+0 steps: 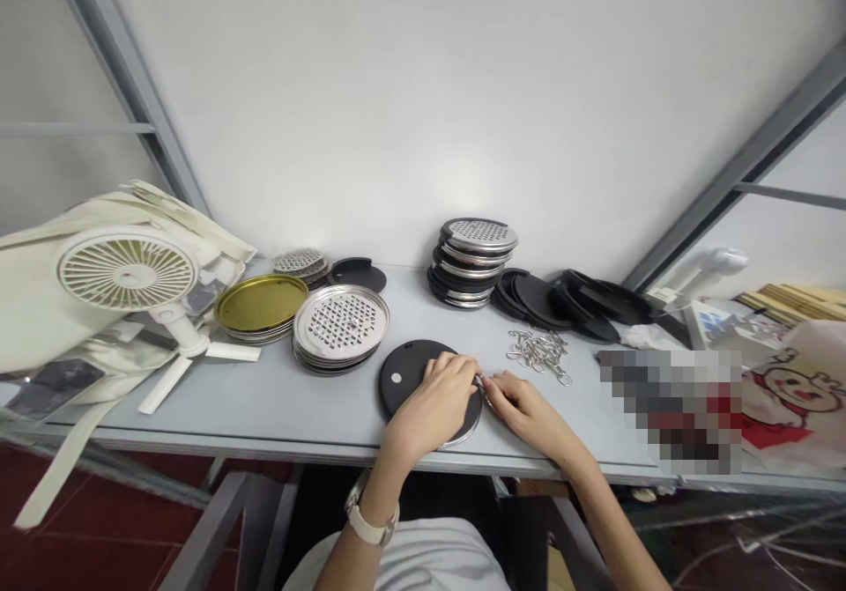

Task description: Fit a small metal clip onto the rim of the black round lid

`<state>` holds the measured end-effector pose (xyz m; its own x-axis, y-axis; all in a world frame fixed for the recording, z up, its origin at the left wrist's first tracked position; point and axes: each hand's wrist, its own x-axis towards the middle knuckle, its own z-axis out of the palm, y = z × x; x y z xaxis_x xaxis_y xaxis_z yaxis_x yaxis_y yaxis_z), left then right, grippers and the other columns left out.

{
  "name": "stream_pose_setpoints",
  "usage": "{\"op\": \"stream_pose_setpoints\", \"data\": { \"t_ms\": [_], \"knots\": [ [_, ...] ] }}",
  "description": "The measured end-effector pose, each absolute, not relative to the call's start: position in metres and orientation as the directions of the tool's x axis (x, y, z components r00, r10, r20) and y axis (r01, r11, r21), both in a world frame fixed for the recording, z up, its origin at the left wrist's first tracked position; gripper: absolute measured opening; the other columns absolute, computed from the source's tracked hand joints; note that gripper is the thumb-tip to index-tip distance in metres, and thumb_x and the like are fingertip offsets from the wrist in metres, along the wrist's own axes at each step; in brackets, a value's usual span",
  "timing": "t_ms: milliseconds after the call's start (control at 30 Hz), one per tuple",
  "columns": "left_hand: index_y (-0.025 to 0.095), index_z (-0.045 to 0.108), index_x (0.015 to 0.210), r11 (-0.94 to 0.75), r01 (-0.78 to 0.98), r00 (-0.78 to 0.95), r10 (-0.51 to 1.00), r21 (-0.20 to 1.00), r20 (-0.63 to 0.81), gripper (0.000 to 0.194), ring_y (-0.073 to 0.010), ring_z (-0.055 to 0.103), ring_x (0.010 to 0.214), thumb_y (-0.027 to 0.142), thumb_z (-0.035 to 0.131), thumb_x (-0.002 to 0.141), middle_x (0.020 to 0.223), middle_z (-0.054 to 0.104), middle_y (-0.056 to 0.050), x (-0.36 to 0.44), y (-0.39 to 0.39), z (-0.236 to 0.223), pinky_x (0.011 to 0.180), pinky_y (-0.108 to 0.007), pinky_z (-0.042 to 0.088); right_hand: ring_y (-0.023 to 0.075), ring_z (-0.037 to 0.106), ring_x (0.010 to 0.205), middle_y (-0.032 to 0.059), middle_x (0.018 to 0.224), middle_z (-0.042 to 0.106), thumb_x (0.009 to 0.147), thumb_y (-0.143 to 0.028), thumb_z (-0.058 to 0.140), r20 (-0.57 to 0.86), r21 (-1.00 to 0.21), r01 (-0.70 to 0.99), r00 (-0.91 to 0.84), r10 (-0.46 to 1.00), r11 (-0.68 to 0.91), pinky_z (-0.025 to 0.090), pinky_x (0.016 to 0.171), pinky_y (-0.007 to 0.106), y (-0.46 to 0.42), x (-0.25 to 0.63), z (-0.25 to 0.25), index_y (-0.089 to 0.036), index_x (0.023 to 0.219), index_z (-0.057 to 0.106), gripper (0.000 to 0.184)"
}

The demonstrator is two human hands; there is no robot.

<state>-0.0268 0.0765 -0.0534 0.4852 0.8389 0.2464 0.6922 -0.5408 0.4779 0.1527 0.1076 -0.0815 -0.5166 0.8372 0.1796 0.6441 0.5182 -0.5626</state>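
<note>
Head view: L hand (444,390) lies on black disc (411,365) near table (261,406) edge (grip: can't tell); R hand (519,404) pinches metal bit (478,381) by disc's rim. Stack (471,261) behind prob. done; graters (340,322), clips (538,351), spare discs (543,299) left.

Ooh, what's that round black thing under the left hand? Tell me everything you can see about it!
The black disc is flat and looks like plastic. It has a pale round dot on its left part and a small dark mark near its far edge. A shiny, metal-looking rim peeks out at the near right. It lies flat on the grey table, close to the front edge. The left hand rests on it, hiding part; the right hand is by its right edge.
</note>
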Motion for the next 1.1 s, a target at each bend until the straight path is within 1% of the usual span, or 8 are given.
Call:
{"op": "stream_pose_setpoints", "data": {
  "t_ms": [200,733,1033,1100],
  "knots": [
    [0.02,0.044,0.112,-0.539,0.695,0.486,0.84,0.477,0.241,0.022,-0.019,0.043,0.108,0.016,0.031,0.095,0.115,0.052,-0.005,-0.0272,0.0766,-0.0526,0.094,-0.034,0.036,0.0144,0.045,0.057,-0.0023,0.056,0.046,0.098,-0.036,0.027,0.162,-0.578,0.629,-0.535,0.829,0.519,0.038,0.066,0.029,0.1061,0.1535,-0.0805,-0.02,0.059,0.037,0.043],
    [0.02,0.047,0.102,-0.547,0.668,0.492,0.833,0.504,0.252,0.017,-0.0187,0.042,0.106,0.014,0.033,0.094,0.111,0.055,-0.004,-0.0279,0.0764,-0.0525,0.091,-0.033,0.036,0.0151,0.046,0.06,-0.0017,0.057,0.047,0.097,-0.035,0.029,0.172,-0.573,0.622,-0.545,0.821,0.533,0.038,0.066,0.029,0.1068,0.1558,-0.081,-0.02,0.059,0.038,0.042],
    [0.021,0.047,0.104,-0.542,0.664,0.5,0.834,0.516,0.233,0.019,-0.0189,0.042,0.107,0.013,0.033,0.093,0.111,0.055,-0.004,-0.029,0.0767,-0.0517,0.092,-0.034,0.036,0.0143,0.043,0.057,-0.0032,0.056,0.042,0.096,-0.033,0.03,0.175,-0.571,0.619,-0.55,0.816,0.54,0.037,0.065,0.029,0.1077,0.1539,-0.0796,-0.02,0.059,0.035,0.04],
    [0.02,0.047,0.104,-0.546,0.66,0.5,0.832,0.516,0.241,0.018,-0.0189,0.042,0.107,0.014,0.033,0.093,0.111,0.055,-0.004,-0.0292,0.0767,-0.0517,0.092,-0.034,0.036,0.0145,0.044,0.057,-0.003,0.056,0.043,0.096,-0.033,0.03,0.174,-0.572,0.619,-0.549,0.817,0.538,0.038,0.066,0.029,0.1074,0.1537,-0.0787,-0.02,0.059,0.036,0.04]
  ]
}}
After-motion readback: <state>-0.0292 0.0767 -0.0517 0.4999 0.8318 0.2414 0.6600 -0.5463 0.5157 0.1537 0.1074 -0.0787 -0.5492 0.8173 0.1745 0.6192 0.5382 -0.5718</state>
